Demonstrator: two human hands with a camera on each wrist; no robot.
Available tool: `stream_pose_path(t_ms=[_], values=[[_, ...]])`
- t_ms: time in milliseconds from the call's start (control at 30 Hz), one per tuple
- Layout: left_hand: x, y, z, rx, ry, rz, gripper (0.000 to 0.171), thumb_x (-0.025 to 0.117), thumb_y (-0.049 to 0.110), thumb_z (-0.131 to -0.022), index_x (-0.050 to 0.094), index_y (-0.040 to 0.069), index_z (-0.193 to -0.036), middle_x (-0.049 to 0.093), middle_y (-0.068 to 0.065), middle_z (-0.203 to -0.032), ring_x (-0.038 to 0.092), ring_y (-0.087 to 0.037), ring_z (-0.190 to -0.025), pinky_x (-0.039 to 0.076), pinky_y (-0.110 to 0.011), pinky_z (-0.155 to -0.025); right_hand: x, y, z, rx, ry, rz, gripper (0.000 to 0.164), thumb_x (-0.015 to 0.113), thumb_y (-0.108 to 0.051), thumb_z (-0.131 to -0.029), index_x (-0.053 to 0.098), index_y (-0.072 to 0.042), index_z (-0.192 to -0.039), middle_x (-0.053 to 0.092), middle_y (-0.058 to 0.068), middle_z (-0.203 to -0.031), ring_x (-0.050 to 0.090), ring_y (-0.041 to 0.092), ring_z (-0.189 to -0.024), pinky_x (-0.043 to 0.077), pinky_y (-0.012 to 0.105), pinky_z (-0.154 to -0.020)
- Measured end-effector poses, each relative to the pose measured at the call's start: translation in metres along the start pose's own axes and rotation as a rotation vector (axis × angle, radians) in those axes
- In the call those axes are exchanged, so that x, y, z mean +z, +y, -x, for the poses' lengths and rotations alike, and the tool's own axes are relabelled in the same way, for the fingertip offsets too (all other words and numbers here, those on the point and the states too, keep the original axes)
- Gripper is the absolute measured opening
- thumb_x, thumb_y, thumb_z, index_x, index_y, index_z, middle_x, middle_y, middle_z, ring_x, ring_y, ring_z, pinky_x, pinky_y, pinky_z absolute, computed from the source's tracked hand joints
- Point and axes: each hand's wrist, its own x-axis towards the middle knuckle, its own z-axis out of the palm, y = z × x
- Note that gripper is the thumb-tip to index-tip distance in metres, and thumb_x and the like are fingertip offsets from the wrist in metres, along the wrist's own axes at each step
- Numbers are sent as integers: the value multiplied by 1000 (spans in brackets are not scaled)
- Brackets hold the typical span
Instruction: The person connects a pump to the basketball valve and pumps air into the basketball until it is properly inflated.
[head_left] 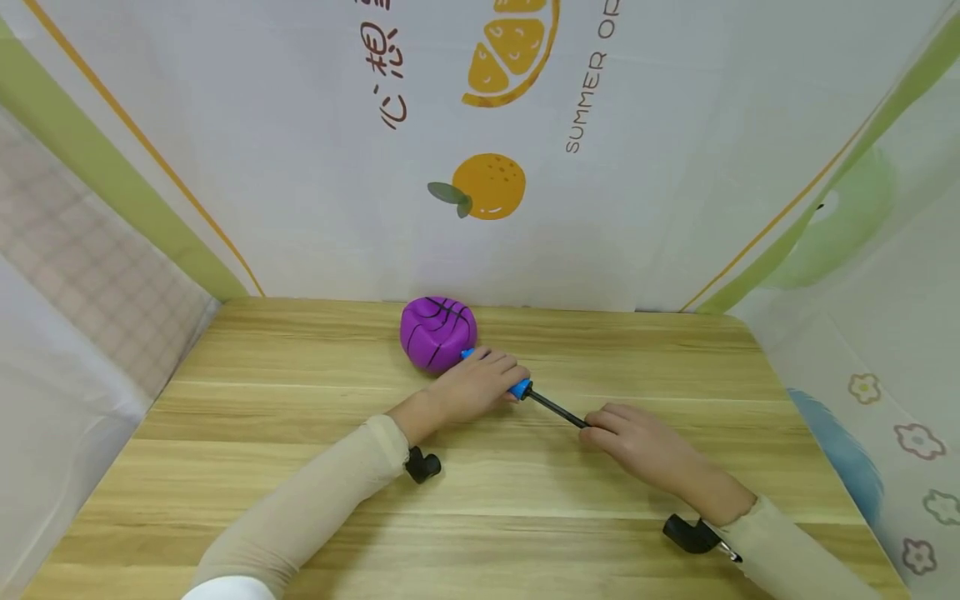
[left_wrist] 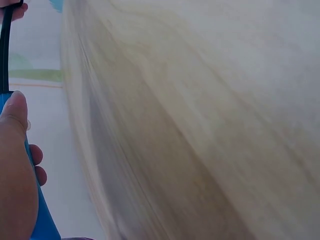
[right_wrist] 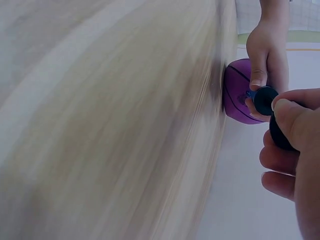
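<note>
A purple ball (head_left: 433, 333) with black basketball lines, dented and soft-looking, sits at the far side of the table. Just to its right my left hand (head_left: 474, 385) grips the blue barrel (head_left: 520, 389) of a hand pump, whose far end meets the ball's side. From the barrel a black rod (head_left: 557, 409) runs out toward my right hand (head_left: 641, 442). In the right wrist view, the thumb and fingers of that hand hold the pump's black handle (right_wrist: 280, 134). The left wrist view shows the left thumb (left_wrist: 16, 111) along the blue barrel.
The wood-grain table (head_left: 337, 533) reaches back to a white cloth (head_left: 637, 208) printed with oranges and lettering. Patterned cloths hang at both sides. A black wrist device (head_left: 422, 465) sits below the left wrist, another (head_left: 686, 533) by the right.
</note>
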Motion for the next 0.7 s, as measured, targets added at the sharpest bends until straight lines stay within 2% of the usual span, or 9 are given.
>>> stream_pose_path(t_ms=[433,700], values=[[1,-1,2,-9,-14,35,33,52,38,-106,56,19,-132,60,2,-126,53,-20,-122,39,-40,-108,-2,-2,9,16,-7,-14,49,27,-21,-113,71,-9,-97,67,2,-98,62,15,-85,55,28,-72],[3,-2,0,-23,-7,24,33,54,37,-106,55,18,-133,58,2,-124,52,-21,-119,38,-40,-106,-4,-2,4,10,13,-15,47,28,-20,-113,71,-8,-98,67,3,-98,62,15,-84,55,28,-72]])
